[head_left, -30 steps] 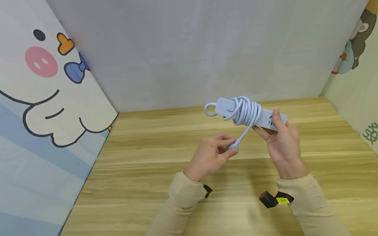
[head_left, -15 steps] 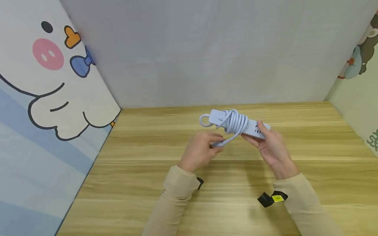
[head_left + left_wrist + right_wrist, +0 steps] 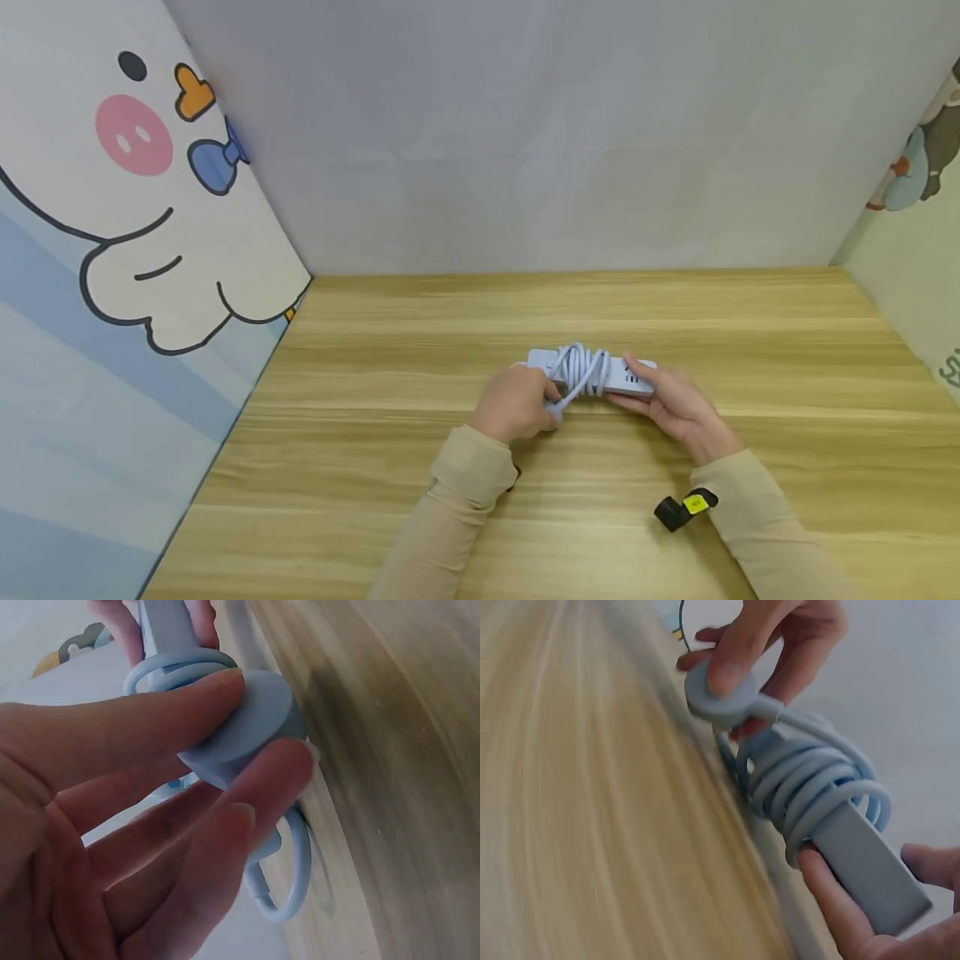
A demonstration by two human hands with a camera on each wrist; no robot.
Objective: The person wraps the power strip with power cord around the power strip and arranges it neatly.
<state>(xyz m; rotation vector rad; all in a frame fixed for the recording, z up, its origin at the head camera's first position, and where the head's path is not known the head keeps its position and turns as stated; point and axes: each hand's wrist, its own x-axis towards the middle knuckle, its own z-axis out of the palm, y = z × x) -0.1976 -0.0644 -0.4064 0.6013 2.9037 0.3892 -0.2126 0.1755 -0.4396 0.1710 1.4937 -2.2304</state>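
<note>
A pale blue-white power strip has its cord wound several times round its middle. My right hand holds the strip's right end, thumb on the socket face and fingers beneath. Between thumb and fingers, my left hand pinches the round plug at the cord's free end. In the left wrist view the plug shows its smooth rounded back; its prongs are hidden. A small loop of cord curves out from the strip's left end. Whether the strip touches the table cannot be told.
The wood-grain table runs back to a pale grey wall. At the left stands a panel with a cartoon bird; another printed panel is at the right. A black wrist camera hangs by the right sleeve.
Both hands have brought the power strip down and toward me, slightly left, and it now lies more level. The left hand keeps its pinch on the plug, now closer to the wound cord.
</note>
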